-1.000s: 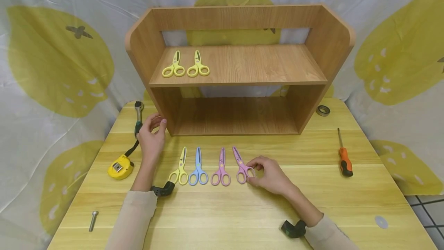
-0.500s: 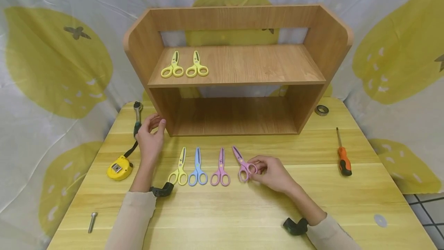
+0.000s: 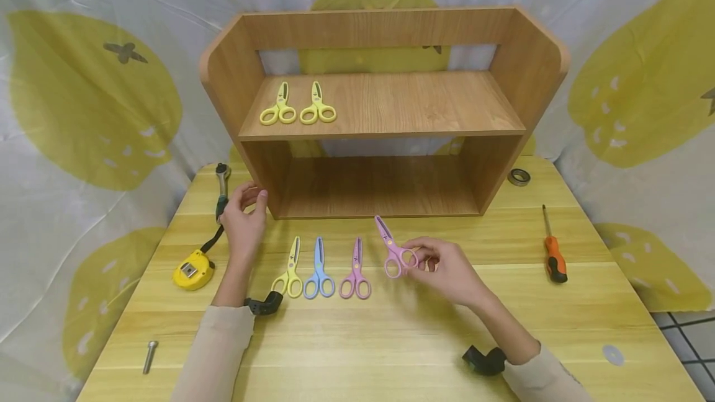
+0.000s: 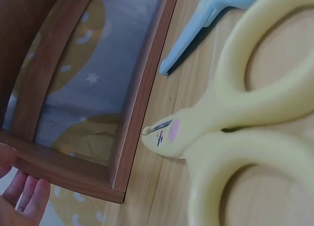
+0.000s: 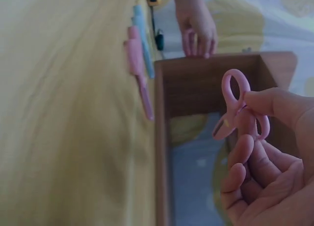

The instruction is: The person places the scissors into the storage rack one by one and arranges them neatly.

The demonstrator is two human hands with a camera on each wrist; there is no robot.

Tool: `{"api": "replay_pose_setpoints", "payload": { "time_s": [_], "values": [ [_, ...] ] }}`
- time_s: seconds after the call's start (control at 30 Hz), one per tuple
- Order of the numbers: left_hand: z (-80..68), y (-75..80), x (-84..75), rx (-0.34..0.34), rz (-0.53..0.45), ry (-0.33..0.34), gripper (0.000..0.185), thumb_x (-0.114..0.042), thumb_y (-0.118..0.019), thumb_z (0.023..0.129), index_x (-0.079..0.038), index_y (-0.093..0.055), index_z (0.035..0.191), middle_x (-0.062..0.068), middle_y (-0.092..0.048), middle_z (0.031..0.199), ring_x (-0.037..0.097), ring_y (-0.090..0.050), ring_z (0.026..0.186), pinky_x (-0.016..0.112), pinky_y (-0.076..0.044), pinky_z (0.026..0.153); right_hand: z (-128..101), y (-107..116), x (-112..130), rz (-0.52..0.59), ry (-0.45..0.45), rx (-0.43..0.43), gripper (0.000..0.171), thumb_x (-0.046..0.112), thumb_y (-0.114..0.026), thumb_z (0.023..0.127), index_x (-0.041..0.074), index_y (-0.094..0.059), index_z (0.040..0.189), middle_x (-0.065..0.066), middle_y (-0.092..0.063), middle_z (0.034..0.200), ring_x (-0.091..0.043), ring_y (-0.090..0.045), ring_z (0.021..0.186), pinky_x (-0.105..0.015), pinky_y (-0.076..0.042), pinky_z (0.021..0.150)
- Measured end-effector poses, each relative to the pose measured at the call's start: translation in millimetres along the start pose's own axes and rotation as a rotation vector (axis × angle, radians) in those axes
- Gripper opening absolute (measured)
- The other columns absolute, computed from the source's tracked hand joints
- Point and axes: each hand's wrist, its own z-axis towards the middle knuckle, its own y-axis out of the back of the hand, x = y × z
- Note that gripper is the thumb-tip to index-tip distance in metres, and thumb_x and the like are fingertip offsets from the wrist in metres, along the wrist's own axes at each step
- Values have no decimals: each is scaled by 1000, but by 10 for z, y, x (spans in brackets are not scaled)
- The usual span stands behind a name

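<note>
My right hand (image 3: 447,268) pinches a pair of pink scissors (image 3: 394,250) by one finger loop, raised off the table with the blades pointing toward the shelf. In the right wrist view, thumb and index finger hold that loop. My left hand (image 3: 246,222) rests against the outer left side of a two-tier wooden shelf (image 3: 380,136), its fingers touching the panel. Lined up before the shelf lie yellow scissors (image 3: 292,262), blue scissors (image 3: 319,268) and a second pink pair (image 3: 355,272). On the upper tier lie two yellow pairs, a left one (image 3: 278,107) and a right one (image 3: 318,107).
Left of the shelf are a ratchet wrench (image 3: 222,185), a yellow tape measure (image 3: 193,270) and a bolt (image 3: 149,357). To the right lie a bearing ring (image 3: 519,177), an orange screwdriver (image 3: 554,259) and a flat washer (image 3: 613,355). A lemon-print curtain (image 3: 95,98) hangs behind.
My right hand has taken hold of the rightmost pink scissors, lifted them from the table and moved them slightly toward the shelf. My left hand has stayed at the shelf's side.
</note>
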Motion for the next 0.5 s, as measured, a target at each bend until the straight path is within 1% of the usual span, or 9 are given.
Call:
{"api": "replay_pose_setpoints", "payload": {
  "time_s": [0.13,0.27,0.4,0.5],
  "values": [
    [2,-12,27,-17,14,-8,32,-32,-66,101,-16,-67,129,6,-74,117,14,-68,106,10,-50,78,-14,85,176,15,38,-18,33,12,-83,86,11,-74,117,2,-67,80,-12,-56,69,-24,-47,61],
    [2,-19,31,-19,15,-10,31,-31,-66,102,-17,-67,129,7,-74,118,15,-68,106,11,-50,79,-35,199,378,39,69,-44,35,17,-85,86,15,-73,119,2,-67,81,-13,-57,71,-24,-47,62],
    [0,-20,22,-19,12,-15,31,-30,-66,102,-17,-67,129,7,-74,117,13,-67,105,12,-50,79,-25,330,582,58,126,-92,37,12,-84,86,16,-72,121,1,-67,82,-15,-57,73,-24,-47,66],
    [0,-20,21,-18,10,-18,31,-30,-65,102,-16,-67,129,6,-74,117,12,-67,104,11,-50,79,16,428,719,62,199,-151,39,7,-82,87,14,-71,123,1,-69,83,-15,-58,76,-24,-47,69]
  ]
}}
